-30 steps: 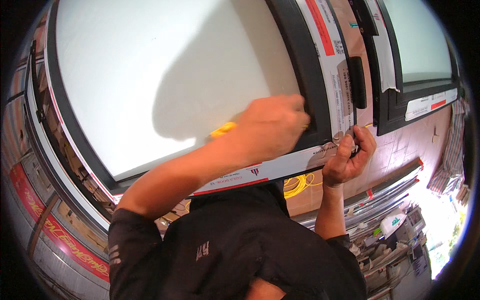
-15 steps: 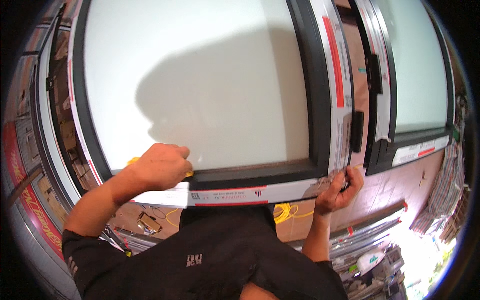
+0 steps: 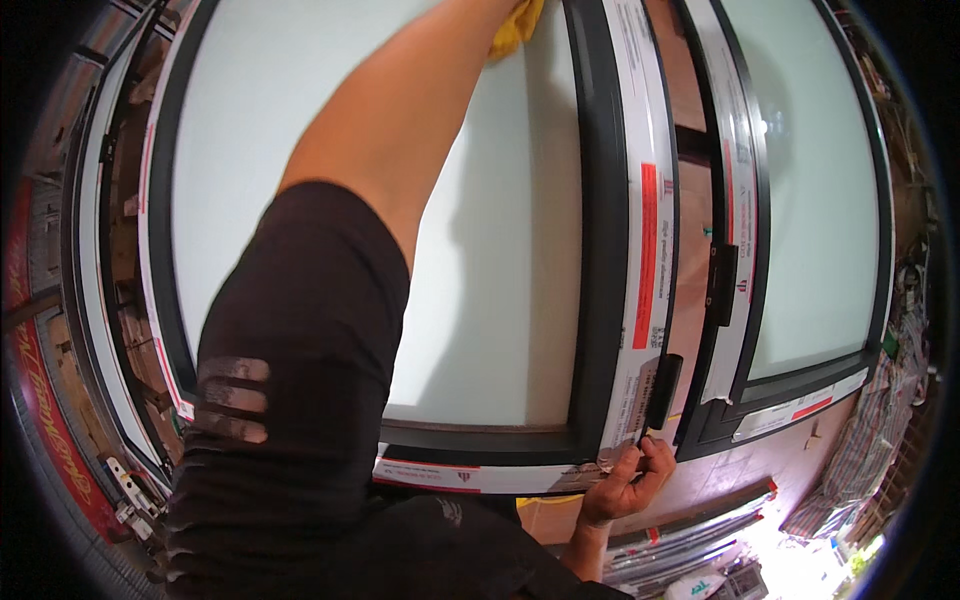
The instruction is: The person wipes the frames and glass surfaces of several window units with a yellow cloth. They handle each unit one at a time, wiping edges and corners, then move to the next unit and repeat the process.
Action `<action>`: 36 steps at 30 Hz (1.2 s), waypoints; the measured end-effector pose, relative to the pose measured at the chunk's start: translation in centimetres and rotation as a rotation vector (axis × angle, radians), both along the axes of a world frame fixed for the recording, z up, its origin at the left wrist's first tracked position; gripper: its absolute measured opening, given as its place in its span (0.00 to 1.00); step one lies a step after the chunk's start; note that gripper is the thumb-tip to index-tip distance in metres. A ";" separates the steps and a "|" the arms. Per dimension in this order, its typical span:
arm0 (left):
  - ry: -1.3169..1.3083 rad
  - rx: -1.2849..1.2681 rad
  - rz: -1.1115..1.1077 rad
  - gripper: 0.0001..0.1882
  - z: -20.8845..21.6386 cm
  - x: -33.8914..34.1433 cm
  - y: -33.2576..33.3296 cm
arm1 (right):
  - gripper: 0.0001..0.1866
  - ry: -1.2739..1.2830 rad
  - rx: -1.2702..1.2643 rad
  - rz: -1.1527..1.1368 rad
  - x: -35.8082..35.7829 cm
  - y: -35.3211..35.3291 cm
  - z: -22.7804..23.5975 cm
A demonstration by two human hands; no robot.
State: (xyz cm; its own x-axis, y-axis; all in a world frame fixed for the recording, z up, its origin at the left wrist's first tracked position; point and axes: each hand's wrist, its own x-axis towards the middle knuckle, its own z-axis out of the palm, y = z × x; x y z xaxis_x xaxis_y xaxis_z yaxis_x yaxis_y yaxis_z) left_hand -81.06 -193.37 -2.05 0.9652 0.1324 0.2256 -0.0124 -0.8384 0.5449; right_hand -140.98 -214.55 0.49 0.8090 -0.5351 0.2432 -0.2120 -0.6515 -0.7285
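your right hand (image 3: 630, 484) curls at the near right corner of the framed glass panel (image 3: 500, 330); whether it grips, i cannot tell. farther up, the yellow cloth (image 3: 514, 34) shows over the panel; your left hand is out of view.

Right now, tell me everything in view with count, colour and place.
Glass panels: two, pale, black-framed, centre and right
Film: several strips, white and red, on frames
Handle-like pieces: two, black, right of centre
Cloth: one, yellow, top edge
Outer frame: one, white and black, far left
Banner: one, red, far left
Metal bars: several, silver, lower right
Striped sheet: one, grey and reddish, right
Bag: one, white, bottom right
Edge clutter: uncounted, mixed, both sides, indistinct
Left arm: one, black-sleeved, across centre, hand out of view
Right hand: one, bare, centre panel's lower right corner
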 end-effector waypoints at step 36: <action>0.268 -0.430 0.021 0.15 6.8 -5.5 0.1 | 0.10 0.059 0.035 0.045 -0.2 -0.2 0.3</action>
